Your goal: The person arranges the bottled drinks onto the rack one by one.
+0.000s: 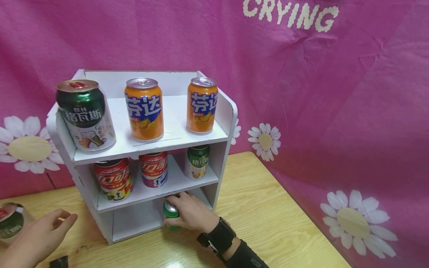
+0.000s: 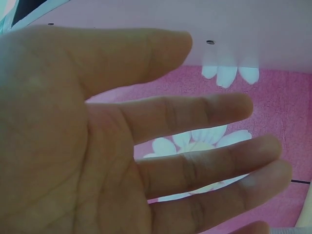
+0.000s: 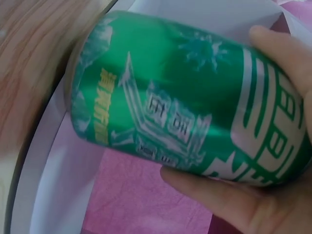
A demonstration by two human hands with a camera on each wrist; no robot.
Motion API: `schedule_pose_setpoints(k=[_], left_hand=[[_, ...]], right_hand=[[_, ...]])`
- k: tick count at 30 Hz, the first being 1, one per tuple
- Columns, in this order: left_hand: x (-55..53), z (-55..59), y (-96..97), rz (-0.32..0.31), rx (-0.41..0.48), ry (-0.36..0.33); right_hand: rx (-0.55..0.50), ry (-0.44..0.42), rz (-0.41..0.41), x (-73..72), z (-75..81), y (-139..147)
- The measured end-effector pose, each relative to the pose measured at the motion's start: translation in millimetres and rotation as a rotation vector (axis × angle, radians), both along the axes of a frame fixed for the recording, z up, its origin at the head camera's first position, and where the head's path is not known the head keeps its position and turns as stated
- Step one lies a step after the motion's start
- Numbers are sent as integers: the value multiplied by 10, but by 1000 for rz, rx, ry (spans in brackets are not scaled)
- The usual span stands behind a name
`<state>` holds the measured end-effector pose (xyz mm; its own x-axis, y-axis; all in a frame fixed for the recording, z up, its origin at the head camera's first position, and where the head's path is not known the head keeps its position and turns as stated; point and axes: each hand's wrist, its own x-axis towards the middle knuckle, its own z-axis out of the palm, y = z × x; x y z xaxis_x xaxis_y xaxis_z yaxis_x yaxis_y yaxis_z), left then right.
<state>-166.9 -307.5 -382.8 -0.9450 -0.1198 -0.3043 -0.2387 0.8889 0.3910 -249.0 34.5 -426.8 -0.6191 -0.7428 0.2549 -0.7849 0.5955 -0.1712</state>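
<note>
My right hand (image 1: 192,212) grips a green soda can (image 3: 161,97) at the front of the white shelf's bottom level. In the right wrist view the fingers and thumb lie on either side of the can's upper part, and its base is near the shelf's front edge. My left hand (image 1: 43,234) is held off to the left of the shelf with nothing in it. The left wrist view shows its palm (image 2: 107,170) with fingers spread and nearly straight. Beside that hand, at the far left, stands a green and white kvass can (image 1: 11,221), partly covered by it.
The white three-level shelf (image 1: 161,145) stands on a wooden table (image 1: 248,208). Its top holds a kvass can (image 1: 87,115) and two orange cans (image 1: 144,109). Two red cola cans (image 1: 114,180) and another kvass can (image 1: 197,162) occupy the middle. A pink flowered cloth (image 1: 301,111) hangs behind.
</note>
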Motion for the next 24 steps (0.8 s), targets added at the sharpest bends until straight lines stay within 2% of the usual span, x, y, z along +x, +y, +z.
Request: schedule_pose_setpoints(k=[7, 16, 24], left_hand=[[2, -2, 1, 0, -3, -6], [3, -19, -16, -20, -1, 11], [7, -40, -25, 4, -4, -15]], right_hand=[[-24, -20, -27, -32, -27, -62], [-23, 20, 24, -65, -110, -197], [-59, -15, 68, -58, -127, -292]])
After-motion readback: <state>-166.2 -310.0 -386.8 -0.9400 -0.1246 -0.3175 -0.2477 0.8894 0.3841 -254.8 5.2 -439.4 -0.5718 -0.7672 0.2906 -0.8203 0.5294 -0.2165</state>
